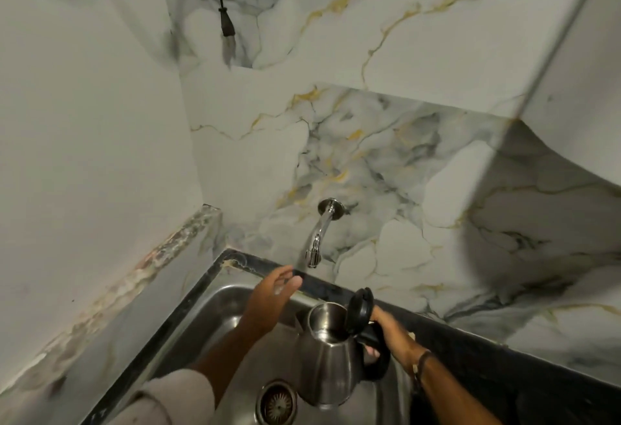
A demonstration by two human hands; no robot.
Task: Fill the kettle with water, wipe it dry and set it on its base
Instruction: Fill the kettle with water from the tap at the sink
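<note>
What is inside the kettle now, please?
The lid stands open, and the kettle mouth shows bare steel wall and a dark interior. No water is visible; the bottom is hidden by shadow and the rim.

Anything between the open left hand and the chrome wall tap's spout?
Nothing: in the head view only dark counter edge and marble wall show between left hand and chrome tap.

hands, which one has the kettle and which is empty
The right hand has the kettle, gripping its black handle over the sink. The left hand is empty, open with fingers spread, reaching toward the tap.
</note>
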